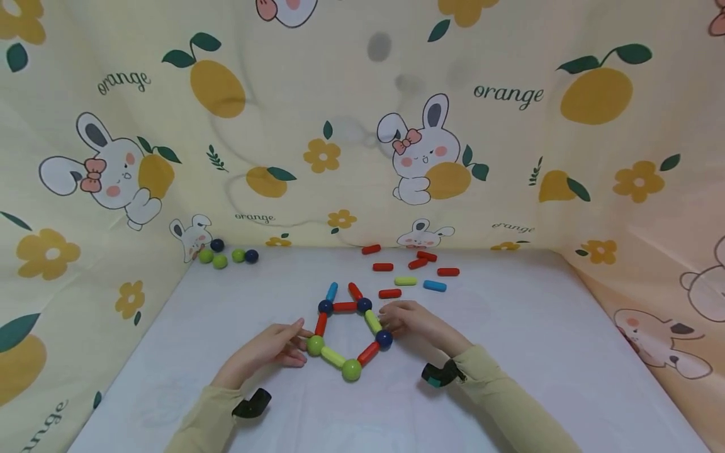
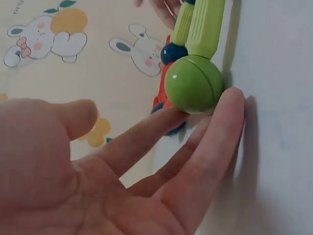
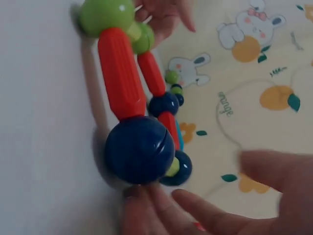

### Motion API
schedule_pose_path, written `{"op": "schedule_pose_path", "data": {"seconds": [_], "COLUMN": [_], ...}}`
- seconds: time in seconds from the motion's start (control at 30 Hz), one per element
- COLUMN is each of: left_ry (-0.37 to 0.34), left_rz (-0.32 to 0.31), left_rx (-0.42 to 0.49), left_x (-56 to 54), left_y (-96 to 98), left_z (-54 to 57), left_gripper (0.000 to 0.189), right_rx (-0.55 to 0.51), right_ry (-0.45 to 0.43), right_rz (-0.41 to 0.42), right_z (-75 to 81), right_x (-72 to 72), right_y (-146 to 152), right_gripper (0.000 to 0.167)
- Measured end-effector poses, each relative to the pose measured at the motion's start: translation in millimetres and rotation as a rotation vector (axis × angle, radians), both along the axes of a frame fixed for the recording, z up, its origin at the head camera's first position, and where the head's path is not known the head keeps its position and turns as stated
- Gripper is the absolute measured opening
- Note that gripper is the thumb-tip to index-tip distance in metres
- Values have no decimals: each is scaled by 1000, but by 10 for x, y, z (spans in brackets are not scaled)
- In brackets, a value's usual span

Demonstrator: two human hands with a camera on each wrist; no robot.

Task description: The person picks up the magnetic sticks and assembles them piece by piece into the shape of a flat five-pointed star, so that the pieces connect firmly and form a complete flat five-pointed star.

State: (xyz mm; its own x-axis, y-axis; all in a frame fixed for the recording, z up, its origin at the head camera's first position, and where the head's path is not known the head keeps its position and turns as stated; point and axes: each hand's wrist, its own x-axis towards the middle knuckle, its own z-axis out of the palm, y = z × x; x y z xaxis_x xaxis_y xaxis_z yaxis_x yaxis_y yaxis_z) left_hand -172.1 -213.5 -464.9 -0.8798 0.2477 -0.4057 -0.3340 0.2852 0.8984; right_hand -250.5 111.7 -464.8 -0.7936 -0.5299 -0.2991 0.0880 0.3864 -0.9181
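Observation:
A closed ring of rods and balls lies mid-table, with a blue rod (image 1: pixel 331 291) and a red rod (image 1: pixel 354 290) sticking out from its far side. My left hand (image 1: pixel 272 348) is beside the ring's left green ball (image 1: pixel 314 345); in the left wrist view its extended fingertips touch that green ball (image 2: pixel 193 84), thumb apart. On the other side, my right hand (image 1: pixel 419 324) has loosely bent fingers by the right dark blue ball (image 1: pixel 384 340). The right wrist view shows those fingertips against the dark blue ball (image 3: pixel 140 150), the thumb held away. Another green ball (image 1: pixel 352 370) forms the near corner.
Behind the ring at right lie several loose red rods (image 1: pixel 382 267), a yellow-green rod (image 1: pixel 405 281) and a blue rod (image 1: pixel 435 285). Loose green balls (image 1: pixel 219 260) and dark blue balls (image 1: pixel 252 256) sit at the far left. A printed cloth (image 1: pixel 351 94) hangs around the white table (image 1: pixel 487 308).

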Motion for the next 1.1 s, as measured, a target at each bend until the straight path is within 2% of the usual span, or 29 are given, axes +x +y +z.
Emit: {"op": "schedule_pose_path", "data": {"seconds": [0.13, 0.23, 0.43, 0.57, 0.67, 0.73, 0.8, 0.87, 1.0, 1.1], "left_ry": [11, 6, -63, -91, -81, -44, 23, 112, 300, 388], "left_rz": [19, 15, -114, -195, -231, -231, -204, -140, 38, 175], "left_rx": [4, 29, 151, 223, 231, 213, 191, 182, 151, 117], "left_x": [45, 71, 128, 164, 145, 87, -14, -162, -512, -755], "left_y": [68, 126, 257, 322, 296, 222, 93, -80, -506, -809], "left_z": [25, 40, 22, 17, 35, 81, 150, 232, 343, 362], "left_gripper": [74, 75, 72, 66, 63, 63, 64, 65, 63, 62], "right_rx": [126, 149, 208, 229, 232, 233, 233, 233, 226, 219], "right_ry": [121, 166, 272, 297, 308, 308, 313, 318, 323, 307], "right_rz": [33, 22, -113, -195, -218, -225, -228, -233, -236, -232], "right_z": [31, 18, -63, -84, -85, -86, -83, -85, -104, -130], "right_x": [91, 157, 211, 196, 189, 185, 186, 187, 196, 198], "right_y": [78, 110, 180, 218, 238, 244, 250, 253, 260, 265], "right_gripper": [40, 37, 28, 26, 25, 25, 25, 25, 25, 24]}}
